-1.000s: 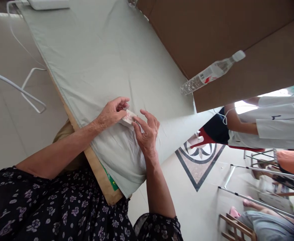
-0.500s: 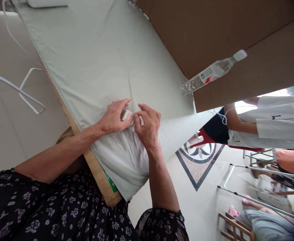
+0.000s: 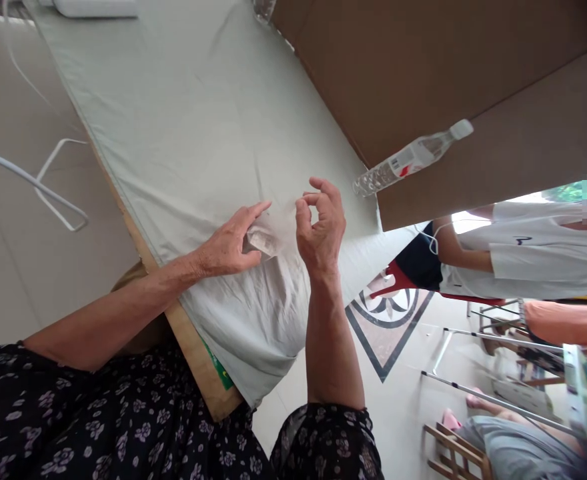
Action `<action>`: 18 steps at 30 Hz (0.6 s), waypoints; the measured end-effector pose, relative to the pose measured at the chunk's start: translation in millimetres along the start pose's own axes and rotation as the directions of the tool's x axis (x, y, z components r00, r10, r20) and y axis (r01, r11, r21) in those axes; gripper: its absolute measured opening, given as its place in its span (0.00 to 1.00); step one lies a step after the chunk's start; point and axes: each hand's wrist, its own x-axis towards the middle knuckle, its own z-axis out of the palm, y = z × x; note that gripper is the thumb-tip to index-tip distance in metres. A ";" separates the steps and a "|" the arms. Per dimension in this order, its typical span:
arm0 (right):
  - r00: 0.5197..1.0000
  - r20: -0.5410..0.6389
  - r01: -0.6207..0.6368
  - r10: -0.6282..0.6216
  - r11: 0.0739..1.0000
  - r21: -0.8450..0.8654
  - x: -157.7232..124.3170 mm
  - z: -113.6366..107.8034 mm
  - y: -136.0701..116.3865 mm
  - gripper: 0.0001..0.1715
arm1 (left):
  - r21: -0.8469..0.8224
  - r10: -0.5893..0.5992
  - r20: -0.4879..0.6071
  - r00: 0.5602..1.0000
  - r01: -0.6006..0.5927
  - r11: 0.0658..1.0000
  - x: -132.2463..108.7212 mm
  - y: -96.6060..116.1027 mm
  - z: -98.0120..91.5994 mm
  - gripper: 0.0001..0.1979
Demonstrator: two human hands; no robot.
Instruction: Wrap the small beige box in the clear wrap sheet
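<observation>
A small pale block in clear plastic wrapping [image 3: 263, 243] lies on the cloth-covered table [image 3: 213, 133] near its front edge. My left hand [image 3: 231, 243] steadies it from the left, thumb along its near side and index finger stretched past its far side. To the right of the block, my right hand [image 3: 321, 223] is raised, thumb and index finger pinched together in a ring. A faint, blurred, see-through strip or film seems to run between the pinch and the block; I cannot make out what it is.
A clear plastic bottle [image 3: 408, 160] with a white cap lies against the large brown cardboard box [image 3: 448, 80] at right. A white device [image 3: 96, 7] sits at the far left corner. Beyond the table's right side are a seated person [image 3: 533, 247] and a metal frame [image 3: 498, 390].
My right hand has moved from the wrapped block up and to the right, keeping its pinch. My left hand stays at the block. The view has shifted slightly.
</observation>
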 end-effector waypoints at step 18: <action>0.887 0.088 -0.461 0.453 0.863 0.206 -33.1 -9.8 -32.5 0.18 | -0.552 -0.397 0.075 0.915 0.370 0.747 7.0 8.0 -7.5 0.33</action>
